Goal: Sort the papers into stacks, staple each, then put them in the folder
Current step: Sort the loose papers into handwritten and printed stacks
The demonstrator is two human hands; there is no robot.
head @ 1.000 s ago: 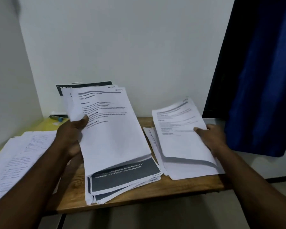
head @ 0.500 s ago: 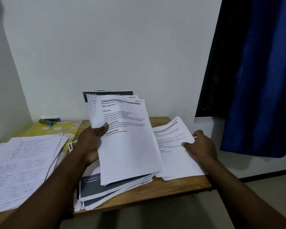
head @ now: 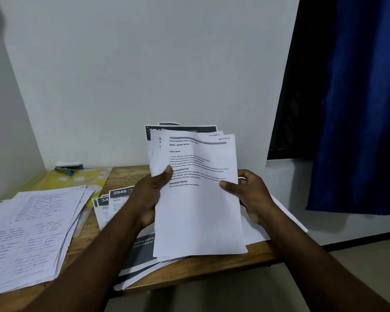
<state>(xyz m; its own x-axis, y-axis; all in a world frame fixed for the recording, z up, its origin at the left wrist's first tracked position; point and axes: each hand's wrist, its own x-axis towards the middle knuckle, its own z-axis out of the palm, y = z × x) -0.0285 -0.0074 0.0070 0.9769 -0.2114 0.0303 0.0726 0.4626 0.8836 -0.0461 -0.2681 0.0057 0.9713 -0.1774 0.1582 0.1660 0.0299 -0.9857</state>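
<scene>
— What have the hands got?
— On my feed, the left hand [head: 149, 194] grips a fanned sheaf of white printed sheets [head: 198, 210] at its left edge, thumb over the front page. The right hand [head: 250, 194] pinches the right edge, thumb on the print. The sheaf is held up over the brown wooden table [head: 189, 273].
— And the rest?
— I see a spread stack of handwritten white pages [head: 32, 233] at far left, dark-headed printed sheets [head: 113, 199] beside it, a flat yellow plastic folder [head: 81, 180] at the back with a blue stapler [head: 65, 170] at its far edge
</scene>
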